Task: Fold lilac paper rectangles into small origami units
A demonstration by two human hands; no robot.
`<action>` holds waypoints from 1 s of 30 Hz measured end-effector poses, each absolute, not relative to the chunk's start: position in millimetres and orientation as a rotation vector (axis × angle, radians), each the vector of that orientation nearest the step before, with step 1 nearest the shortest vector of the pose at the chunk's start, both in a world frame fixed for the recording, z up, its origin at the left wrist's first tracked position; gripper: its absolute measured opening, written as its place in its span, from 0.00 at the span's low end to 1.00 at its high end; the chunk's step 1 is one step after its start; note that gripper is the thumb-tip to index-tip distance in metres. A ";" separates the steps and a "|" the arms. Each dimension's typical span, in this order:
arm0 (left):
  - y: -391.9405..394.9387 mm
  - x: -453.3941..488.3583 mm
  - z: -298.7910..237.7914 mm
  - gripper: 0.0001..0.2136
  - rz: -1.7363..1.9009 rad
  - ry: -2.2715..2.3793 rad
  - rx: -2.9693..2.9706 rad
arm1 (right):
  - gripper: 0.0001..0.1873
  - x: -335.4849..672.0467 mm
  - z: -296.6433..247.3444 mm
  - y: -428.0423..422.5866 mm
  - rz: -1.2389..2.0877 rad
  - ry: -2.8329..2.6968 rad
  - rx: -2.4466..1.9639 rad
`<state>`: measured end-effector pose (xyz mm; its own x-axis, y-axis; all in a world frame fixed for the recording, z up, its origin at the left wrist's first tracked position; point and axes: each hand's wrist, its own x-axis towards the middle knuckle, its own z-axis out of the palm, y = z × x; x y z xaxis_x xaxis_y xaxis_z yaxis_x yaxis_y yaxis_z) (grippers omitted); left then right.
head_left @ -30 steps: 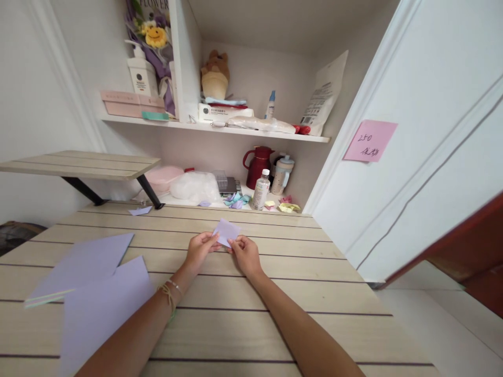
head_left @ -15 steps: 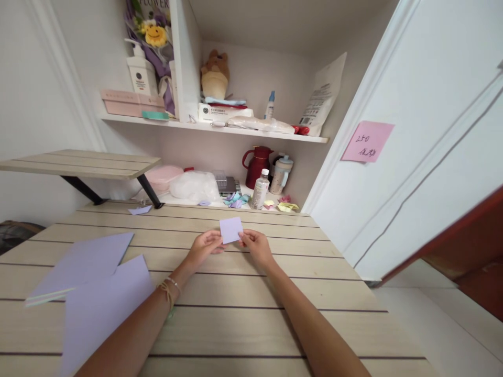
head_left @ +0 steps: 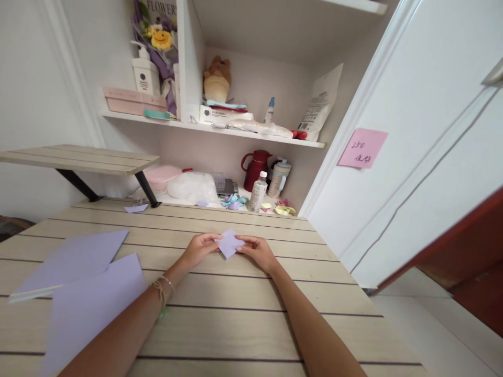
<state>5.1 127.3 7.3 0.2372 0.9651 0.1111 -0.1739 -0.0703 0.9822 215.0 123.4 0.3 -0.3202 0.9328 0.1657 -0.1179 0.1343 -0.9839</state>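
A small lilac paper square (head_left: 229, 242) is held between both hands, turned like a diamond just above the wooden table (head_left: 243, 319). My left hand (head_left: 201, 247) pinches its left corner with thumb and fingers closed. My right hand (head_left: 257, 250) pinches its right corner the same way. A thin bracelet sits on my left wrist.
Large lilac sheets (head_left: 78, 283) lie at the table's left. A small lilac scrap (head_left: 135, 208) rests near a raised shelf board (head_left: 78, 157). Behind, an alcove holds a red jug (head_left: 256, 168), a bottle (head_left: 257, 192), coloured folded papers (head_left: 285, 209). A pink note (head_left: 362, 148) sticks on the white door at right.
The paper square has been turned from flat-edged to a diamond and lowered toward the table. Both hands stayed pinched on it. The camera tilted slightly.
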 end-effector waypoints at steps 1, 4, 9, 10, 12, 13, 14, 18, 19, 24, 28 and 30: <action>126.0 4.7 8.7 0.17 1.143 0.859 1.280 | 0.25 215.6 0.6 123.1 1.373 -1.422 -0.854; 123.4 4.4 11.8 0.19 1.112 0.875 1.340 | 0.22 215.9 2.2 121.8 1.370 -1.373 -0.853; 123.7 5.9 12.2 0.16 1.125 0.867 1.346 | 0.17 214.1 4.4 120.6 1.349 -1.346 -0.816; 123.8 6.2 12.2 0.15 1.131 0.857 1.340 | 0.17 213.9 4.5 120.6 1.344 -1.348 -0.814; 123.7 6.5 12.8 0.14 1.145 0.843 1.328 | 0.16 213.9 4.6 120.6 1.337 -1.357 -0.822; 123.4 6.5 13.3 0.13 1.151 0.840 1.322 | 0.16 214.0 4.6 120.6 1.335 -1.363 -0.828; 123.0 6.4 13.7 0.13 1.153 0.840 1.316 | 0.16 214.2 4.6 120.6 1.336 -1.369 -0.830; 122.0 5.6 14.1 0.12 1.139 0.864 1.304 | 0.16 215.2 4.8 120.0 1.350 -1.380 -0.810; 122.1 5.5 13.7 0.12 1.136 0.871 1.305 | 0.16 215.3 4.8 119.8 1.355 -1.384 -0.803; 123.5 6.1 11.6 0.12 1.156 0.897 1.323 | 0.21 214.4 4.3 120.2 1.323 -1.485 -0.818; 124.2 7.1 11.2 0.10 1.186 0.898 1.330 | 0.24 212.8 3.0 121.0 1.288 -1.567 -0.844; 124.6 7.2 10.8 0.11 1.189 0.893 1.338 | 0.24 212.5 2.6 120.7 1.289 -1.575 -0.852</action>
